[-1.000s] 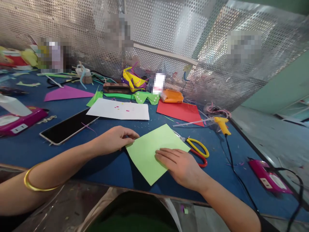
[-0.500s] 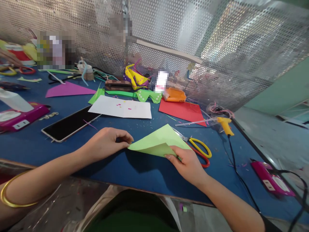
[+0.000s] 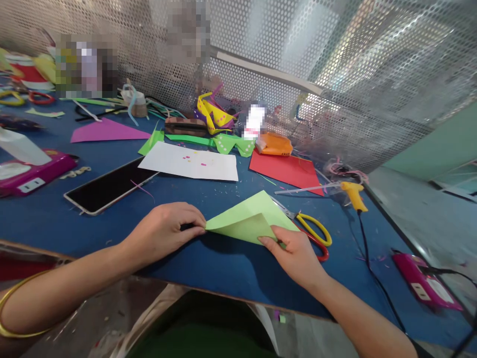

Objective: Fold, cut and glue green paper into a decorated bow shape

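A light green sheet of paper (image 3: 253, 214), partly folded over on itself, spans the gap between my two hands above the blue table. My left hand (image 3: 169, 228) pinches its pointed left corner between thumb and fingertips. At the other end, my right hand (image 3: 292, 248) grips the folded layers, thumb in front and fingers behind. Scissors (image 3: 315, 228) with one yellow and one red handle loop lie just behind my right hand, their blades partly under the paper.
Behind the hands lie a white sheet (image 3: 190, 164) with small paper bits, a phone (image 3: 108, 186), a red sheet (image 3: 286, 169), a purple sheet (image 3: 110, 130) and green paper glasses (image 3: 233, 144). A yellow glue gun (image 3: 354, 195) and a pink power strip (image 3: 427, 281) with cables occupy the right.
My left fingertips have closed more fully on the paper's left corner. My right hand keeps its grip. The whole view has shifted slightly.
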`<state>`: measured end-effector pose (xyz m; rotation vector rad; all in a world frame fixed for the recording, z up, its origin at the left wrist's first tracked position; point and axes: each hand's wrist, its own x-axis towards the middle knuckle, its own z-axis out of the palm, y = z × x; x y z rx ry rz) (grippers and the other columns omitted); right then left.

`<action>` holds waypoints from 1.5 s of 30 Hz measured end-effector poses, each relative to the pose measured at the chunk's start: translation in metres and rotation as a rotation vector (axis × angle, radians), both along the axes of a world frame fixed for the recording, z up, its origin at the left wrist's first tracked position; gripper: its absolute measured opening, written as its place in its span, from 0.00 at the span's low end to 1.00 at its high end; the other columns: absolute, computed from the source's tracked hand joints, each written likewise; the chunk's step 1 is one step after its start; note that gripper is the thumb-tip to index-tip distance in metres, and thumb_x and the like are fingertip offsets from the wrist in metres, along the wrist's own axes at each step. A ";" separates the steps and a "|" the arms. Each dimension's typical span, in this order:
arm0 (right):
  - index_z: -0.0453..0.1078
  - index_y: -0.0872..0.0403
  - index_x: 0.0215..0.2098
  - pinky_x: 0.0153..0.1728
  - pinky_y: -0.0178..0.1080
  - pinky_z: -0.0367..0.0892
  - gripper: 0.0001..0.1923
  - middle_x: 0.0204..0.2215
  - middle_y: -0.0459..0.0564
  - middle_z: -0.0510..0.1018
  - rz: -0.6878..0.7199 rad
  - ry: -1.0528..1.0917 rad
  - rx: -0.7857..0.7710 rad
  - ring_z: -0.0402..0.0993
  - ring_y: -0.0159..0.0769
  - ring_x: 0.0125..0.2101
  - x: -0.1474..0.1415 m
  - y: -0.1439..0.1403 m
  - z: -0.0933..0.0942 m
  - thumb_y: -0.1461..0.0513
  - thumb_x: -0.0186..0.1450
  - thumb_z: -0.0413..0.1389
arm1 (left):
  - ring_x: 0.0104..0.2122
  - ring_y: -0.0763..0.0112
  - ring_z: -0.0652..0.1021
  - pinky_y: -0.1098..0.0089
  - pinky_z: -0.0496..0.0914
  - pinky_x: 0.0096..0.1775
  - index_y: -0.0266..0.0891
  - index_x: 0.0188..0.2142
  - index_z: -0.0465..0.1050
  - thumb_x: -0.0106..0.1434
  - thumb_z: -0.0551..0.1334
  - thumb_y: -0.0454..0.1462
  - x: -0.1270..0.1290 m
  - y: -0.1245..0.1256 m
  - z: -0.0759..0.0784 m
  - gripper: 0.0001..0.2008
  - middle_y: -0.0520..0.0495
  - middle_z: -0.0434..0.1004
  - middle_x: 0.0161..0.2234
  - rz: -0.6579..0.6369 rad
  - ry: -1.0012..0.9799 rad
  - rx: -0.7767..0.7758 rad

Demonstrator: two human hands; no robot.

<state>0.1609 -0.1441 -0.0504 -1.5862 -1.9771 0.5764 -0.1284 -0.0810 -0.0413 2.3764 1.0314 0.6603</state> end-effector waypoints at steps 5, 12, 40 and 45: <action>0.51 0.51 0.20 0.21 0.32 0.50 0.22 0.16 0.39 0.54 -0.076 -0.025 -0.006 0.52 0.27 0.19 -0.002 0.002 -0.001 0.52 0.66 0.52 | 0.36 0.69 0.79 0.72 0.70 0.39 0.44 0.31 0.79 0.64 0.60 0.41 0.002 0.005 0.003 0.09 0.52 0.81 0.35 -0.009 0.011 -0.048; 0.45 0.51 0.20 0.20 0.33 0.46 0.24 0.16 0.38 0.49 -0.171 -0.015 -0.029 0.48 0.28 0.20 -0.004 0.010 -0.001 0.52 0.64 0.53 | 0.36 0.67 0.78 0.70 0.68 0.39 0.43 0.30 0.77 0.64 0.58 0.43 0.005 0.011 0.009 0.11 0.51 0.80 0.34 0.037 0.093 -0.140; 0.66 0.52 0.31 0.23 0.34 0.52 0.09 0.19 0.39 0.61 -0.204 0.119 -0.159 0.55 0.30 0.21 -0.007 0.005 -0.002 0.55 0.63 0.55 | 0.33 0.67 0.77 0.71 0.66 0.34 0.46 0.33 0.80 0.59 0.62 0.45 0.021 0.022 0.027 0.10 0.54 0.81 0.32 0.074 0.116 -0.300; 0.63 0.51 0.28 0.22 0.34 0.51 0.11 0.18 0.37 0.56 -0.202 0.096 -0.130 0.53 0.29 0.20 -0.007 0.005 -0.002 0.55 0.63 0.55 | 0.26 0.70 0.75 0.72 0.63 0.28 0.44 0.30 0.79 0.60 0.60 0.45 0.036 0.016 0.022 0.11 0.55 0.78 0.24 0.099 0.115 -0.317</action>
